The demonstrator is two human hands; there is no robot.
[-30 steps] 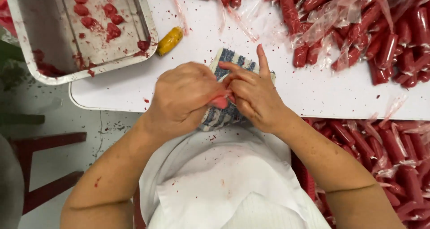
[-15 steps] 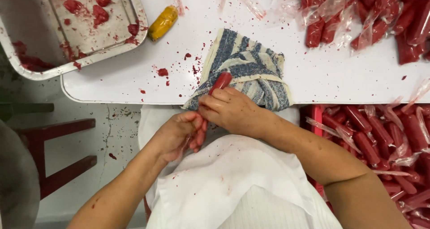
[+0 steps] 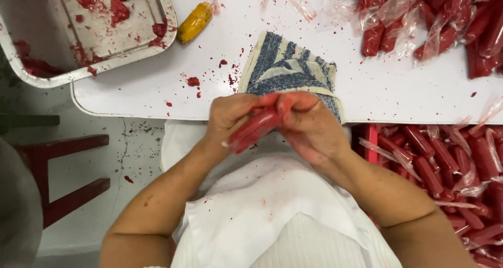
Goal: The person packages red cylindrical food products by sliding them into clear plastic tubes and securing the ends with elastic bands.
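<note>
Both my hands meet at the white table's near edge, over my white apron. A red stick in clear plastic wrap lies slanted between them. My left hand grips its lower end, and my right hand pinches its upper end with the fingers curled over it. Just beyond my hands, a blue-and-white striped cloth lies on the table, with its near edge hidden under my fingers.
A metal tray with red smears and lumps sits at the far left, a yellow piece beside it. Wrapped red sticks are piled at the table's far right and fill a red crate below. A red stool stands at left.
My hands came off the cloth, dropped toward my lap, then rose to the table edge. The red stick now lies slanted between both hands. The cloth lies uncovered.
</note>
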